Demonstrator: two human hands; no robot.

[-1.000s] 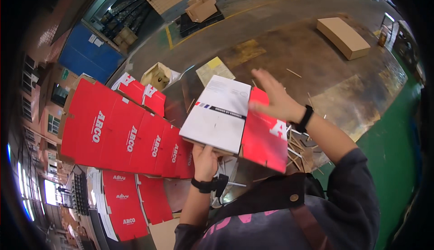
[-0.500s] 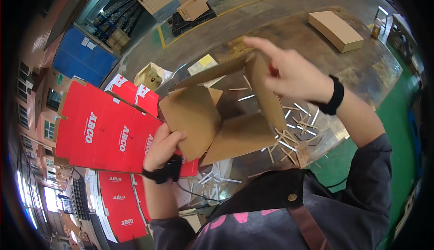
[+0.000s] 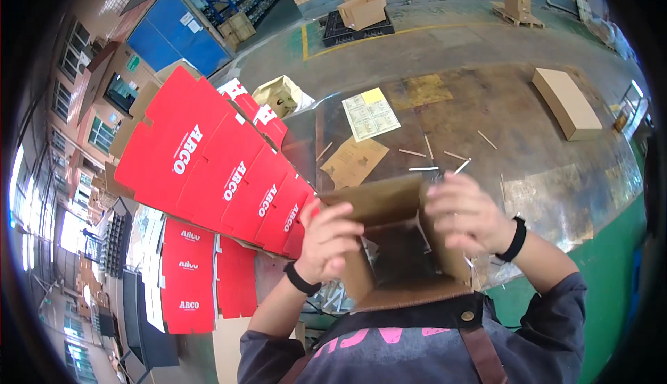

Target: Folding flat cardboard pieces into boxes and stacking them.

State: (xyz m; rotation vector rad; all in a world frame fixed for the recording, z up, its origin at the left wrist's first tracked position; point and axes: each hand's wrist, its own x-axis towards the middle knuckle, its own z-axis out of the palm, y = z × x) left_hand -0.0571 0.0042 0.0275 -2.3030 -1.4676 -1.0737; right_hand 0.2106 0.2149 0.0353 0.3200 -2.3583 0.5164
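Observation:
An open brown cardboard box (image 3: 420,295) is in front of my chest, its opening facing up, with the dark tabletop visible through it. At the box's left wall is my left hand (image 3: 326,241), fingers stretched and apart, reaching toward its edge. On the opposite side, my right hand (image 3: 462,212) lies over the right wall's upper edge. Motion smears its fingers, so their grip is unclear. Just left of my left hand lie red printed carton sheets (image 3: 215,169), fanned in a stack.
Beyond the box, a brown cardboard piece (image 3: 356,162) and a printed paper sheet (image 3: 371,114) lie on the worn table (image 3: 479,99). Several thin strips (image 3: 424,169) are scattered there. At the table's far right stands a closed brown carton (image 3: 566,106). A cloth bag (image 3: 281,96) sits behind the red sheets.
The box has come closer to my chest and turned so its opening faces up. My left hand has left its front flap for the left side; my right hand has moved lower. The view has shifted.

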